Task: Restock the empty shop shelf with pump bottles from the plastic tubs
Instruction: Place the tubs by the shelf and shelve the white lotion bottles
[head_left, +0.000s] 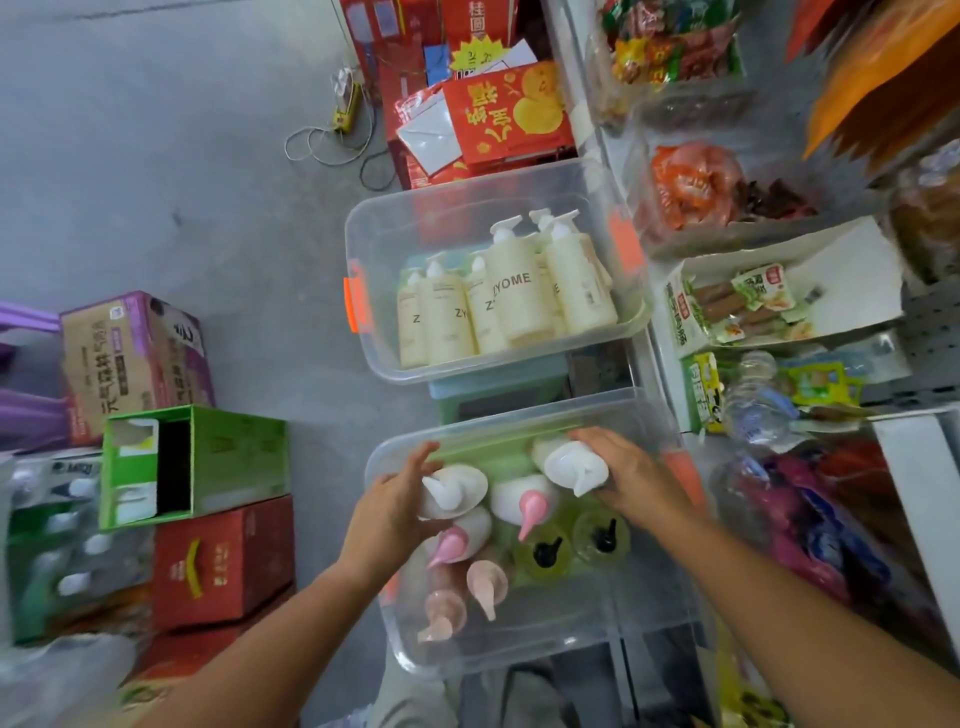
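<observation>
Two clear plastic tubs stand in front of me. The near tub (613, 644) holds several upright pump bottles with white, pink and black pumps. My left hand (387, 514) grips a white pump bottle (460, 491) at the tub's left side. A second white pump bottle (574, 462) at the tub's far right is held by my right hand (636, 478). The far tub (363, 228) contains several cream pump bottles (519, 296) lying and leaning, labelled ZYOME.
Shop shelves (914, 322) with snack packets and bags run along the right. Cardboard boxes, a green one (234, 462) and a red one (223, 566), stand at the left. Red gift boxes (509, 114) and a cable (332, 140) lie beyond the far tub. Grey floor stretches at upper left.
</observation>
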